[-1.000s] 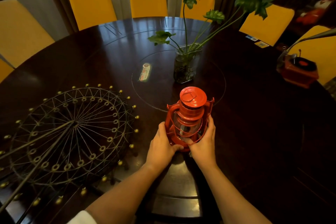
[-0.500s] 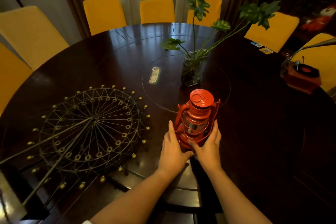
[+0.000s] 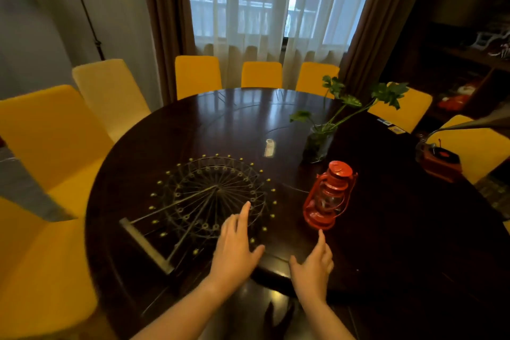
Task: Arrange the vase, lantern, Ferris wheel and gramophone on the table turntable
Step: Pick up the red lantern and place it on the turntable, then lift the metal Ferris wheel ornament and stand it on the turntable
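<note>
Released the lantern [image 3: 328, 196] since earlier. Stands just beyond right hand [image 3: 313, 266], fingers spread, empty. Left hand [image 3: 234, 248] splayed over Ferris wheel [image 3: 212, 196].

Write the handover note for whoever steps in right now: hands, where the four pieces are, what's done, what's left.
Left hand: open, empty, over the near rim of the Ferris wheel.
Right hand: open, empty, just short of the lantern, no grip on it.
Lantern: upright, at the near edge of the inner disc.
Vase: upright on the inner disc, behind the lantern.
Ferris wheel: lying flat on the table, left of the lantern.
Gramophone: at the far right edge of the table.
Done: vase placed, lantern apparently placed too.
Left: stand the Ferris wheel up and place it, then fetch the gramophone.
</note>
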`<action>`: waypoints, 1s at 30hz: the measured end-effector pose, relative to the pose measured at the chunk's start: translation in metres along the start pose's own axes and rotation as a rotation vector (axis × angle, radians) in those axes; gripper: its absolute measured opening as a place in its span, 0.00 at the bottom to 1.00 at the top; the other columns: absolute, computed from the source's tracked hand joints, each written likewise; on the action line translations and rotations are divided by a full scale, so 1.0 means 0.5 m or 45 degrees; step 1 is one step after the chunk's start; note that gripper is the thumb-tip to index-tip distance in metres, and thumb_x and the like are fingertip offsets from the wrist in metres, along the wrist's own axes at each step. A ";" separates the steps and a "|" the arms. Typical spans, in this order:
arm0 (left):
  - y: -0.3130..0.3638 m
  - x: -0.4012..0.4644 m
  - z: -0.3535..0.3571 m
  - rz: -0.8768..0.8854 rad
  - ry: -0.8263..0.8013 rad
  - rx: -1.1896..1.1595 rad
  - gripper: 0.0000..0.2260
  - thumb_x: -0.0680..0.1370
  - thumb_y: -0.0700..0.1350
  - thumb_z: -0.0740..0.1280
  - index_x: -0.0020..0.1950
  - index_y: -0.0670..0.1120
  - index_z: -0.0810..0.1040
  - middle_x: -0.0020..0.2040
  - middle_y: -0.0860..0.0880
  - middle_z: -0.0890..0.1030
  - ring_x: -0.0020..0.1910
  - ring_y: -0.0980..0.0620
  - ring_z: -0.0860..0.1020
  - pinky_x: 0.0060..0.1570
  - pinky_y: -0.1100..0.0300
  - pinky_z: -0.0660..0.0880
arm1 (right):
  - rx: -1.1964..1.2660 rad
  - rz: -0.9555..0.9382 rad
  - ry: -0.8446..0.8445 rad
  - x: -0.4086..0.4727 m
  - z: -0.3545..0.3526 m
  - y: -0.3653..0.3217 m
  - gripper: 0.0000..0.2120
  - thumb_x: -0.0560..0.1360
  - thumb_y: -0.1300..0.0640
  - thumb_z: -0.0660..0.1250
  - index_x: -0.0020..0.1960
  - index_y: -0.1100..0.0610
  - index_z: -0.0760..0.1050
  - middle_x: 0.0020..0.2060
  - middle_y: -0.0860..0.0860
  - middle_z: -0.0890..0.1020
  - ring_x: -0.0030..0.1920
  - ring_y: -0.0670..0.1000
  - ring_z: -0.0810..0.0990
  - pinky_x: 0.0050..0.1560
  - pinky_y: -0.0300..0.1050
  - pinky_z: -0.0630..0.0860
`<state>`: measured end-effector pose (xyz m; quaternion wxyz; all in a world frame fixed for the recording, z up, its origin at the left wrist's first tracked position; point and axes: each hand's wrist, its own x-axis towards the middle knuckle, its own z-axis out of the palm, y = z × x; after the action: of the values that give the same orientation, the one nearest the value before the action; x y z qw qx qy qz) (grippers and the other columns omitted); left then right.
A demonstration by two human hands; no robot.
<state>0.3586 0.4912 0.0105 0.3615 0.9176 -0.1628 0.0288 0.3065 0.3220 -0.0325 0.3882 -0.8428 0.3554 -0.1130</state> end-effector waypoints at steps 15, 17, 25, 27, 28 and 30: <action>-0.298 -0.289 -0.555 -0.281 0.258 -0.106 0.35 0.78 0.53 0.69 0.78 0.57 0.53 0.69 0.46 0.72 0.66 0.46 0.73 0.62 0.45 0.76 | 0.332 0.053 -0.100 -0.429 0.090 -0.214 0.14 0.81 0.50 0.63 0.41 0.56 0.78 0.34 0.53 0.82 0.35 0.53 0.80 0.35 0.45 0.73; -0.320 -0.284 -0.577 -0.299 0.286 -0.120 0.35 0.78 0.53 0.69 0.79 0.56 0.53 0.69 0.47 0.73 0.64 0.47 0.75 0.60 0.47 0.77 | 0.320 0.061 -0.119 -0.435 0.101 -0.226 0.13 0.81 0.49 0.63 0.42 0.55 0.78 0.35 0.53 0.83 0.37 0.54 0.81 0.36 0.46 0.74; -0.382 -0.161 -0.595 -0.262 0.127 -0.138 0.35 0.77 0.52 0.71 0.78 0.55 0.55 0.70 0.45 0.72 0.65 0.46 0.74 0.60 0.45 0.77 | 0.312 0.150 0.018 -0.383 0.120 -0.274 0.13 0.81 0.51 0.63 0.42 0.58 0.78 0.36 0.56 0.83 0.35 0.55 0.79 0.34 0.45 0.71; -0.393 -0.111 -0.588 -0.236 0.077 -0.110 0.35 0.76 0.52 0.70 0.78 0.55 0.56 0.69 0.46 0.72 0.66 0.46 0.74 0.61 0.46 0.77 | 0.328 0.189 0.065 -0.350 0.132 -0.279 0.13 0.80 0.52 0.63 0.42 0.58 0.78 0.36 0.56 0.82 0.35 0.55 0.79 0.34 0.46 0.72; -0.399 -0.085 -0.583 -0.219 0.044 -0.102 0.34 0.77 0.52 0.70 0.78 0.55 0.56 0.69 0.46 0.72 0.66 0.46 0.74 0.61 0.46 0.77 | 0.337 0.208 0.085 -0.332 0.143 -0.278 0.12 0.80 0.52 0.64 0.42 0.57 0.78 0.36 0.56 0.82 0.35 0.54 0.79 0.34 0.46 0.72; -0.412 -0.032 -0.574 -0.195 -0.025 -0.080 0.33 0.77 0.52 0.69 0.78 0.54 0.57 0.70 0.45 0.71 0.65 0.47 0.74 0.60 0.46 0.77 | 0.361 0.252 0.105 -0.306 0.167 -0.276 0.11 0.80 0.52 0.64 0.42 0.56 0.78 0.35 0.56 0.82 0.34 0.54 0.79 0.34 0.46 0.73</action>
<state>0.4278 0.8299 0.0846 0.3897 0.9158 -0.0966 -0.0131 0.3056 0.5366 0.0258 0.4976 -0.7350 0.4327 -0.1577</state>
